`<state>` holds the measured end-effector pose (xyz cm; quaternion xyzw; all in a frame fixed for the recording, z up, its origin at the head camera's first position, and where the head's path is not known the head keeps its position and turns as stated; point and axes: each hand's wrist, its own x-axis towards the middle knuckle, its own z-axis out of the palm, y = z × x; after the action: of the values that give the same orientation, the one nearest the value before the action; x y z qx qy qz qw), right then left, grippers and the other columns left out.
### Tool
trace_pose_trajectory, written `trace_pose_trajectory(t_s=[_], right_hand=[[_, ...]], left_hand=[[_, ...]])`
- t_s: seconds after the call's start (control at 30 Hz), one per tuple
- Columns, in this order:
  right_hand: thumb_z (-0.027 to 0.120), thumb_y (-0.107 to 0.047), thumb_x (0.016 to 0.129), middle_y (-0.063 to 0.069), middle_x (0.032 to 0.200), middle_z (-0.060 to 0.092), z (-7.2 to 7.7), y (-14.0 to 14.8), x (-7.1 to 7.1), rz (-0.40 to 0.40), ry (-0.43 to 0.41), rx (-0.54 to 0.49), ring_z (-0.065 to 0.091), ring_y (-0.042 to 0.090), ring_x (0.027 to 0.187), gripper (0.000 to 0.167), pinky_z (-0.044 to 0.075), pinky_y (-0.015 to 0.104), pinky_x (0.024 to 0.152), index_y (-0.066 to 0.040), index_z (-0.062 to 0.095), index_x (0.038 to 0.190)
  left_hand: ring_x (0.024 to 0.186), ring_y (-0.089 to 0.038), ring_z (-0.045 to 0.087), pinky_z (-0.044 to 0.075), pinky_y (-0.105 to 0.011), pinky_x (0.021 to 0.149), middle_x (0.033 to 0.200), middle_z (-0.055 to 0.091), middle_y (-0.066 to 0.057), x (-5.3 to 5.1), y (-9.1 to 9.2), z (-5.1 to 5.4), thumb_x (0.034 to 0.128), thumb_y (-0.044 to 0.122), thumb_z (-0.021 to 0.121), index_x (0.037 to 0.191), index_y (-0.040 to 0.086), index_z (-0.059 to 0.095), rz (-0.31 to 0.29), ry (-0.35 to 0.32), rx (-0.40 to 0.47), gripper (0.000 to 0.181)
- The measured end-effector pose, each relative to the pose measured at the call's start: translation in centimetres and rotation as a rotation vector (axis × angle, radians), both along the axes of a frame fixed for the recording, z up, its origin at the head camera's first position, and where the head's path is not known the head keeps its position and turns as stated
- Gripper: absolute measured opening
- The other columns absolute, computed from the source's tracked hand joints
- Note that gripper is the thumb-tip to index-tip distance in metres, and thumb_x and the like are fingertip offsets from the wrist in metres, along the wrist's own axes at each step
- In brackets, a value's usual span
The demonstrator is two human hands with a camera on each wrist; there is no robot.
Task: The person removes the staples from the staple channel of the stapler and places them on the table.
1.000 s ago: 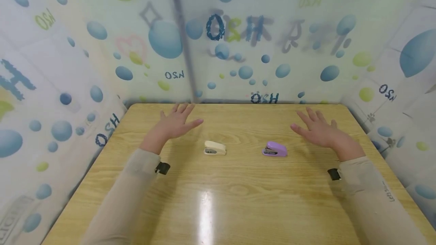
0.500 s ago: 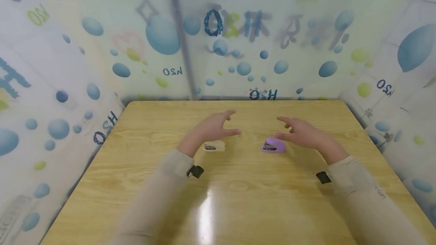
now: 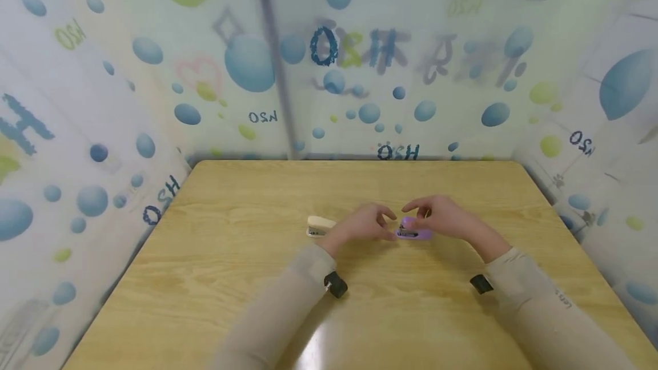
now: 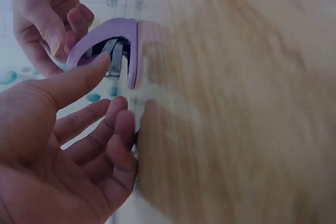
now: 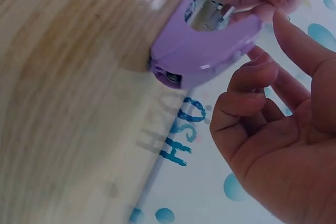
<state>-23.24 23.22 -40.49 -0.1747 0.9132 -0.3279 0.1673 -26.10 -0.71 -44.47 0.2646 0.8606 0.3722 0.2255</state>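
A purple stapler (image 3: 424, 235) stands on the wooden table, its front toward the left. My right hand (image 3: 446, 217) hovers at its top and right side, fingers loosely bent; in the right wrist view, the thumb stands apart from the stapler (image 5: 205, 51). From the left, my left hand (image 3: 361, 224) reaches to the stapler's front end with thumb and fingers spread apart. The left wrist view has the left thumb overlapping the stapler's mouth; whether it touches cannot be told. A cream stapler (image 3: 319, 224) lies behind my left wrist, partly covered by it.
The wooden table (image 3: 216, 278) reaches back to a patterned curtain (image 3: 354, 101) with blue and green drops. Similar curtains flank both sides. Dark camera mounts (image 3: 336, 284) sit at the wrists.
Both hands have come inward and down from the table's far sides to the purple stapler. My left hand has passed over the cream stapler. Both staplers stay in place.
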Motion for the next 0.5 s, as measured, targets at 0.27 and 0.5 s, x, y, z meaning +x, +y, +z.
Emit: trace_pose_trajectory(t_s=[0.27, 0.5], right_hand=[[0.082, -0.028, 0.101, 0.003, 0.086, 0.061, -1.5, -0.5, 0.6, -0.073, -0.027, -0.049, 0.050, 0.020, 0.080, 0.041, 0.041, 0.033, 0.067, -0.004, 0.076, 0.134], [0.083, -0.024, 0.099, 0.003, 0.087, 0.059, -2.1, -0.7, 0.2, -0.077, 0.002, -0.058, 0.051, 0.019, 0.083, 0.037, 0.042, 0.031, 0.069, -0.003, 0.078, 0.129]], left_hand=[[0.097, -0.009, 0.072, 0.057, -0.027, 0.090, 0.108, 0.084, 0.004, 0.7, 1.4, -1.5, 0.0927, 0.025, 0.088, 0.118, 0.017, 0.085, 0.101, 0.032, 0.001, 0.026], [0.114, -0.015, 0.073, 0.055, -0.034, 0.103, 0.113, 0.084, 0.009, 0.9, 2.0, -1.6, 0.0909, 0.027, 0.089, 0.110, 0.023, 0.087, 0.183, 0.081, -0.092, 0.020]])
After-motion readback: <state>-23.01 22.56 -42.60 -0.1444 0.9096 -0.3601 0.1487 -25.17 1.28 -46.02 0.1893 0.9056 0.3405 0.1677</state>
